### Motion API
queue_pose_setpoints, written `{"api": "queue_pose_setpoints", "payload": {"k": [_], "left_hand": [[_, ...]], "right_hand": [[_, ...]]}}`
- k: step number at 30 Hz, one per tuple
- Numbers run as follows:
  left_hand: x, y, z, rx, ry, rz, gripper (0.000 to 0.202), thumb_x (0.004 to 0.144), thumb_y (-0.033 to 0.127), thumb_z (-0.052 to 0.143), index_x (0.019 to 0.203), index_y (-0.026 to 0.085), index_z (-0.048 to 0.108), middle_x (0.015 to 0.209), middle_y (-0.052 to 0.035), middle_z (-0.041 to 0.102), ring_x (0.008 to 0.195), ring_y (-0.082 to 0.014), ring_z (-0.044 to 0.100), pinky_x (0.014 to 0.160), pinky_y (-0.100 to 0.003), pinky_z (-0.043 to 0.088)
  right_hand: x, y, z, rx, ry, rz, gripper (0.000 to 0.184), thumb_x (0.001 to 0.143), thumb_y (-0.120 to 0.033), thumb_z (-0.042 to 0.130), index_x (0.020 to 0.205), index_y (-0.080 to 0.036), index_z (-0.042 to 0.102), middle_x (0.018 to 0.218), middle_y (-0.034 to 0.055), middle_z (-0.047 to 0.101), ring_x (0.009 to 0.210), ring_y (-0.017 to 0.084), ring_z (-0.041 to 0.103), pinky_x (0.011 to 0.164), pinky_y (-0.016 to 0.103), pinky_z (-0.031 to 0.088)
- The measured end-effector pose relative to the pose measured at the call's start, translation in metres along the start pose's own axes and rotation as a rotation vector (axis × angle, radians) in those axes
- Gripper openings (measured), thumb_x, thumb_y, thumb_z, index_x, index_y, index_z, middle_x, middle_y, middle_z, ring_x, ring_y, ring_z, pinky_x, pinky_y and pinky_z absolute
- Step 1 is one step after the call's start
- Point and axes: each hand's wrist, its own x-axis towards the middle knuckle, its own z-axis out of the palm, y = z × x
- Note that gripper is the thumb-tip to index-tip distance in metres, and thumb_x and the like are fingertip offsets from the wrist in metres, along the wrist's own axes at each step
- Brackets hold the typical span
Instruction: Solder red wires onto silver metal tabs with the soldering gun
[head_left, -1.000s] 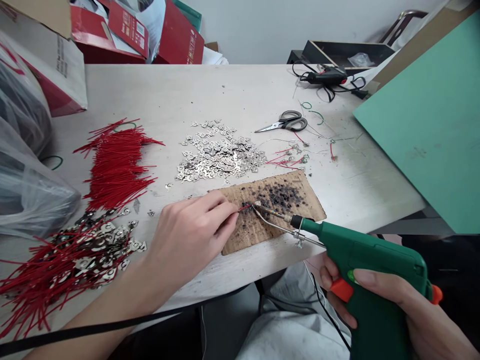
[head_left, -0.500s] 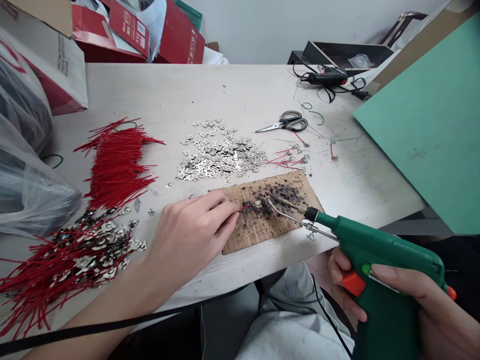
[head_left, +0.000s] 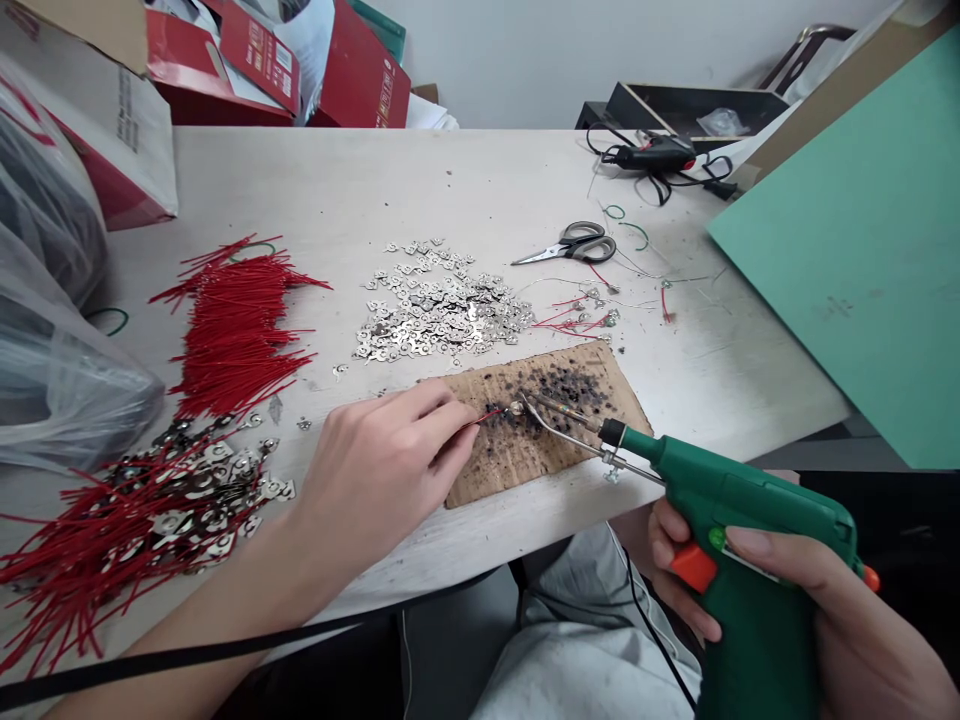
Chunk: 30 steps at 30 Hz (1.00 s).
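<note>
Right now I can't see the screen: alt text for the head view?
The left hand pinches a red wire on scorched cardboard; the right hand holds a green soldering gun, tip at the wire's end. Wires and metal tabs lie piled nearby.

Left grip [head_left: 375, 470]: palm down, thumb and forefinger pinched together.
Right grip [head_left: 840, 630]: fingers curled closed, low at right.

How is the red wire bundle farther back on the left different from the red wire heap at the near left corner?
The far bundle is bare red wire, strands roughly parallel; the near heap carries silver metal tabs and is tangled. The far bundle sits apart from the left hand; the near heap lies right beside it. Both are thin red wires loose on the table.
</note>
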Motion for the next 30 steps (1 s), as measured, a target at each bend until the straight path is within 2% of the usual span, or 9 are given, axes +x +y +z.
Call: {"api": "queue_pose_setpoints", "payload": {"k": [5, 10, 17, 30], "left_hand": [[0.0006, 0.0003, 0.0, -0.018, -0.009, -0.007, 0.014, 0.098, 0.021, 0.061, 0.096, 0.021, 0.075, 0.093, 0.0014, 0.075, 0.068, -0.0125, 0.067, 0.06, -0.027, 0.046], [0.0013, 0.0002, -0.0001, -0.018, -0.011, -0.012, 0.013, 0.097, 0.022, 0.062, 0.095, 0.021, 0.075, 0.093, 0.0023, 0.075, 0.065, -0.012, 0.064, 0.058, -0.027, 0.044], [0.0007, -0.0009, 0.0015, -0.026, -0.022, -0.017, 0.013, 0.098, 0.021, 0.061, 0.096, 0.022, 0.074, 0.094, 0.0017, 0.075, 0.068, -0.0129, 0.066, 0.06, -0.027, 0.045], [-0.0004, -0.0006, 0.0006, -0.04, -0.013, -0.015, 0.014, 0.098, 0.021, 0.06, 0.096, 0.022, 0.074, 0.095, 0.001, 0.075, 0.07, -0.0132, 0.067, 0.059, -0.026, 0.045]], "right_hand": [[0.0023, 0.0004, 0.0005, -0.043, -0.012, 0.005, 0.028, 0.075, -0.041, 0.074, 0.094, -0.02, 0.074, 0.087, 0.0114, 0.065, 0.059, 0.02, 0.052, 0.052, 0.032, 0.047], [0.0019, -0.0016, 0.0009, -0.059, -0.035, -0.003, 0.028, 0.076, -0.043, 0.073, 0.093, -0.02, 0.074, 0.085, 0.0104, 0.066, 0.056, 0.019, 0.052, 0.051, 0.03, 0.046], [0.0027, 0.0015, -0.0032, -0.075, 0.006, 0.057, 0.03, 0.071, -0.045, 0.078, 0.089, -0.021, 0.076, 0.085, 0.0105, 0.067, 0.056, 0.019, 0.052, 0.049, 0.031, 0.047], [0.0036, -0.0005, 0.0007, -0.065, -0.018, 0.012, 0.028, 0.074, -0.042, 0.076, 0.093, -0.022, 0.075, 0.085, 0.01, 0.067, 0.055, 0.018, 0.052, 0.049, 0.03, 0.048]]}}
